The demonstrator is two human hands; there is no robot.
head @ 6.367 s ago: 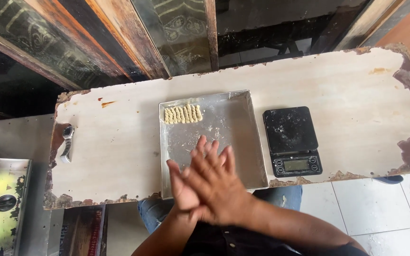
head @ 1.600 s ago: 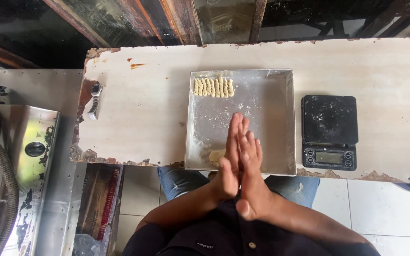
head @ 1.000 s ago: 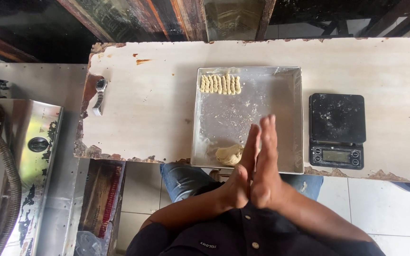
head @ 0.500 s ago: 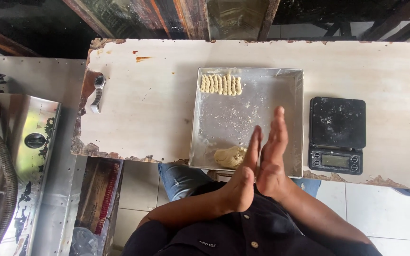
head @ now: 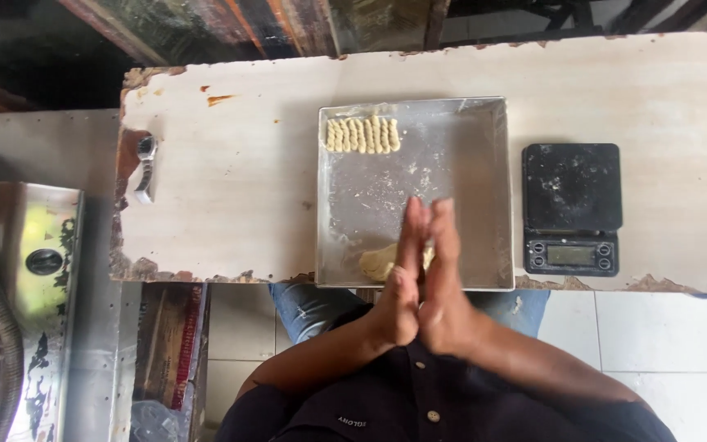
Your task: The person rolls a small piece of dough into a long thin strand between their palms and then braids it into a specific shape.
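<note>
Hands: my left hand [head: 400, 290] and right hand [head: 443, 286] are pressed palm to palm, fingers [head: 413, 229] straight and together, over the tray's near edge.
Between palms: I cannot tell what they hold.
Dough lump [head: 380, 262]: in the metal tray [head: 468, 164], just left of my hands.
Rolled pieces [head: 362, 135]: a row in the tray's far left corner.
Scale [head: 571, 209]: black, on the surface [head: 231, 188] right of the tray.
Wristwatch [head: 146, 168]: near the left edge.

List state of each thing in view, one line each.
left hand: palm pressed flat against the right, over the tray's near edge
right hand: pressed against the left
metal tray: flat on the table, floured
dough rolls: one row, far left corner
dough lump: unshaped, near edge
scale: nothing on it
wristwatch: lying off-wrist
</note>
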